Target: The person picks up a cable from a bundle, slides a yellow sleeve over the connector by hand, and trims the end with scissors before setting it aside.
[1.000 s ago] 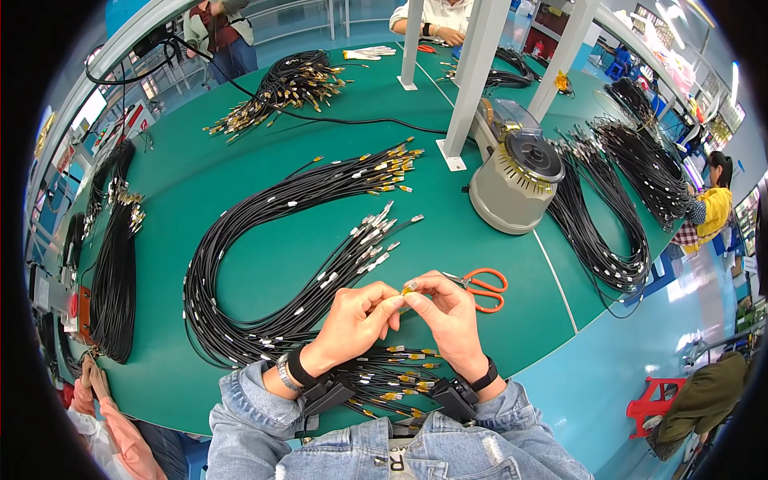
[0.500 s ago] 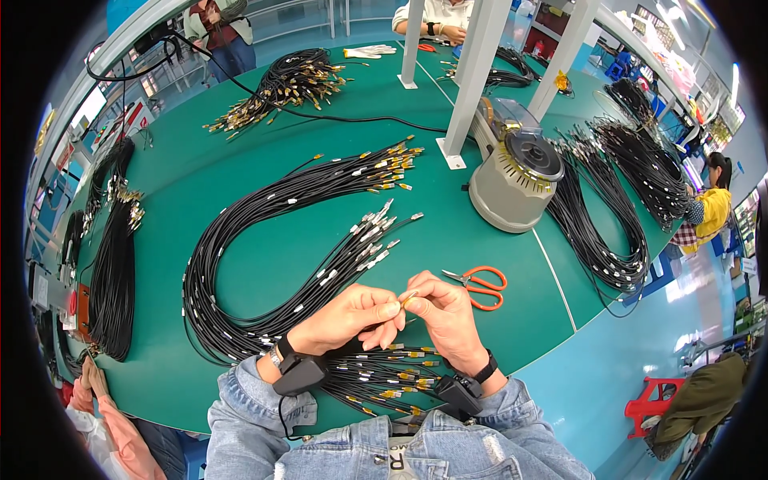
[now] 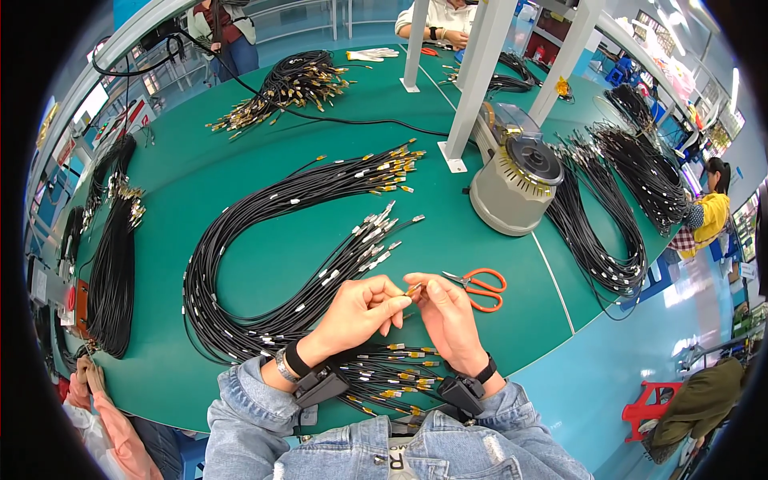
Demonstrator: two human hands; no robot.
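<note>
My left hand is closed, its thumb and forefinger pinching a cable end with a small yellow tape wrap. My right hand meets it from the other side, fingertips closed on the same end; the fingers partly cover it. Below my wrists fans the near end of a black cable bundle with yellow and white tags. To the left, a large bundle of black cables bends in a U across the green table. Orange-handled scissors lie just right of my right hand.
A round grey tape dispenser stands beside a white metal post. More cable bundles lie at the far side, left and right. White gloves rest at the back. Other people are around the table.
Both hands have shifted slightly, with the left wrist turned. The right fingers have spread and changed their grip around the cable end, which stays between the hands.
</note>
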